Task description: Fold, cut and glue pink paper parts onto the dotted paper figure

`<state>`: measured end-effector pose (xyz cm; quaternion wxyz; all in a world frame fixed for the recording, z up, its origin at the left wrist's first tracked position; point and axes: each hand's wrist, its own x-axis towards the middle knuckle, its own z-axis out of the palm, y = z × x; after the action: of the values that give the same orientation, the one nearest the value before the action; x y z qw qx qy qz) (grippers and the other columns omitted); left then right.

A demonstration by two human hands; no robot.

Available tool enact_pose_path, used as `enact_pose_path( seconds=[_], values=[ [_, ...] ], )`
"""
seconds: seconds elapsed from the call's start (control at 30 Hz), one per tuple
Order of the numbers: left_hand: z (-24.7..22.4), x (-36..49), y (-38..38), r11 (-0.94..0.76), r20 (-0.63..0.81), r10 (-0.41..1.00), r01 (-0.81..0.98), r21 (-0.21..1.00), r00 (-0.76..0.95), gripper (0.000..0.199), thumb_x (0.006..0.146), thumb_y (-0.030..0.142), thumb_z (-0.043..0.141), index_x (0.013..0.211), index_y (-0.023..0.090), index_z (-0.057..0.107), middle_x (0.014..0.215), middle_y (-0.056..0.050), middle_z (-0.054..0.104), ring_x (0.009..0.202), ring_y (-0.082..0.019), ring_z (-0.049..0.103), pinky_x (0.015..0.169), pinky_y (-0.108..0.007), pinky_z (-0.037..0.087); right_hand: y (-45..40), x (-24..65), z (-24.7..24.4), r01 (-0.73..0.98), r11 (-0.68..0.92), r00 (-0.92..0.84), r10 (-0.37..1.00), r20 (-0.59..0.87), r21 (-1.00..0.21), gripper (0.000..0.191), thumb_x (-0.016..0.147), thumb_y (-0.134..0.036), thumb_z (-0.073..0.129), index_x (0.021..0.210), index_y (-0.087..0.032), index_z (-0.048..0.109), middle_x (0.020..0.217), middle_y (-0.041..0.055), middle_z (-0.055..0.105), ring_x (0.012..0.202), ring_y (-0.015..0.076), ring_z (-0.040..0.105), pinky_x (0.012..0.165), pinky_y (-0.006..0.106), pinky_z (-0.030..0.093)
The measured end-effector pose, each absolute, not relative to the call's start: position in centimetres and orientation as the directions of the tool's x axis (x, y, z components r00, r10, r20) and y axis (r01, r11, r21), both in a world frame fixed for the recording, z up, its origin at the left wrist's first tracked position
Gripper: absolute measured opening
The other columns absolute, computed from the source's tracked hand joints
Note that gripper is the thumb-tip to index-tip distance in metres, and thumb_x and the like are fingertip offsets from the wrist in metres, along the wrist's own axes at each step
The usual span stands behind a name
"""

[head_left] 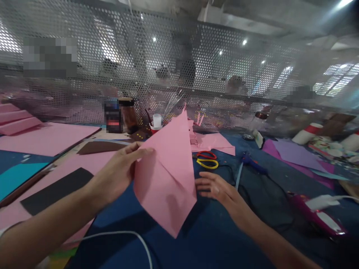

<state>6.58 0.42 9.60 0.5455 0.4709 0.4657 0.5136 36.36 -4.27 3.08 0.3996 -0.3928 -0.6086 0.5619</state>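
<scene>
My left hand (126, 164) pinches the left edge of a pink paper sheet (168, 168), thumb on the near face. The sheet is held up off the table, with a crease running across its middle and a pointed corner hanging down. Close to its right edge is my right hand (214, 186), fingers stretched out and slightly apart; whether the fingertips touch the paper I cannot tell. Just beyond that hand lie scissors (207, 160) with one red and one yellow handle loop. More pink paper (215, 142) lies behind the held sheet.
A blue glue gun (252, 163) with its cord lies right of the scissors. Further right are purple paper (297, 155) and a magenta device (319, 216). Pink sheets (70, 136) and a black piece (58, 190) lie left. Jars (129, 116) stand before a perforated metal screen (157, 48).
</scene>
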Motion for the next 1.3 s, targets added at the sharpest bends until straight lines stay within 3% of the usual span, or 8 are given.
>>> enact_pose_path(
  seconds=[0.13, 0.37, 0.53, 0.63, 0.73, 0.83, 0.93, 1.3],
  values=[
    [7.4, 6.9, -0.1, 0.229, -0.219, 0.973, -0.183, 0.956, 0.075, 0.026, 0.075, 0.038, 0.083, 0.088, 0.023, 0.065, 0.086, 0.000, 0.073, 0.077, -0.021, 0.070, 0.067, -0.029, 0.055, -4.1, 35.7, 2.6, 0.043, -0.082, -0.375, 0.922, -0.092, -0.996, 0.052, 0.098, -0.055, 0.060, 0.136, -0.019, 0.054, 0.111, 0.0121, 0.075, 0.097, 0.0225, 0.073, 0.091, 0.044, 0.057],
    [6.1, 7.0, -1.2, 0.252, -0.244, 0.966, -0.105, 0.962, 0.089, 0.029, 0.078, 0.042, 0.081, 0.083, 0.023, 0.060, 0.082, 0.001, 0.070, 0.071, -0.018, 0.067, 0.061, -0.026, 0.052, -3.6, 35.0, 1.8, 0.063, -0.143, -0.309, 0.938, -0.155, -0.988, 0.047, 0.082, -0.042, 0.078, 0.119, -0.020, 0.059, 0.086, -0.0015, 0.064, 0.079, 0.0165, 0.067, 0.075, 0.032, 0.058],
    [4.4, 6.2, -1.8, 0.194, -0.203, 0.974, 0.089, 0.977, 0.105, 0.049, 0.076, 0.049, 0.082, 0.114, 0.025, 0.062, 0.099, -0.003, 0.073, 0.093, -0.025, 0.070, 0.073, -0.031, 0.054, -3.5, 35.9, 2.2, 0.228, 0.006, -0.272, 0.961, -0.058, -0.974, 0.035, 0.089, -0.032, 0.068, 0.121, -0.020, 0.060, 0.090, -0.0008, 0.062, 0.083, 0.0153, 0.064, 0.079, 0.030, 0.053],
    [3.1, 5.7, -1.9, 0.133, -0.159, 0.983, 0.239, 0.962, 0.090, 0.079, 0.077, 0.055, 0.079, 0.143, 0.027, 0.047, 0.088, -0.002, 0.072, 0.085, -0.027, 0.069, 0.068, -0.032, 0.051, -3.4, 36.5, 2.3, 0.327, 0.064, -0.283, 0.959, -0.033, -0.943, 0.030, 0.096, -0.031, 0.060, 0.124, -0.021, 0.062, 0.092, -0.0001, 0.061, 0.082, 0.0146, 0.063, 0.075, 0.028, 0.051],
    [2.1, 5.3, -2.0, 0.077, -0.115, 0.988, 0.323, 0.943, 0.099, 0.086, 0.083, 0.055, 0.074, 0.155, 0.029, 0.034, 0.075, 0.003, 0.064, 0.074, -0.023, 0.065, 0.063, -0.030, 0.045, -3.2, 36.9, 1.9, 0.393, 0.069, -0.276, 0.960, -0.046, -0.917, 0.029, 0.099, -0.033, 0.056, 0.126, -0.023, 0.063, 0.094, 0.0008, 0.063, 0.081, 0.0147, 0.062, 0.071, 0.027, 0.048],
    [1.6, 5.1, -2.3, 0.027, -0.073, 0.991, 0.366, 0.930, 0.114, 0.082, 0.087, 0.053, 0.070, 0.157, 0.032, 0.033, 0.074, 0.005, 0.059, 0.068, -0.018, 0.059, 0.061, -0.027, 0.043, -2.9, 37.0, 1.1, 0.401, 0.078, -0.294, 0.955, -0.048, -0.913, 0.030, 0.099, -0.034, 0.056, 0.127, -0.023, 0.062, 0.093, 0.0004, 0.063, 0.079, 0.0142, 0.061, 0.069, 0.025, 0.048],
    [1.4, 5.1, -2.6, -0.017, -0.044, 0.990, 0.436, 0.900, 0.130, 0.066, 0.090, 0.051, 0.067, 0.150, 0.033, 0.046, 0.077, 0.004, 0.058, 0.069, -0.017, 0.057, 0.063, -0.026, 0.044, -2.8, 37.0, 0.5, 0.404, 0.101, -0.317, 0.948, -0.036, -0.909, 0.032, 0.099, -0.032, 0.056, 0.129, -0.024, 0.062, 0.092, -0.0002, 0.063, 0.078, 0.0136, 0.060, 0.070, 0.025, 0.048],
    [1.8, 3.9, -3.0, -0.069, -0.087, 0.970, 0.596, 0.800, 0.228, 0.043, 0.089, 0.057, 0.065, 0.126, 0.036, 0.069, 0.089, -0.002, 0.071, 0.079, -0.024, 0.065, 0.069, -0.031, 0.049, -2.7, 37.5, 2.1, 0.542, 0.144, -0.310, 0.950, -0.038, -0.828, 0.027, 0.099, -0.030, 0.055, 0.121, -0.026, 0.071, 0.093, 0.0018, 0.069, 0.085, 0.0173, 0.066, 0.075, 0.028, 0.052]
  ],
)
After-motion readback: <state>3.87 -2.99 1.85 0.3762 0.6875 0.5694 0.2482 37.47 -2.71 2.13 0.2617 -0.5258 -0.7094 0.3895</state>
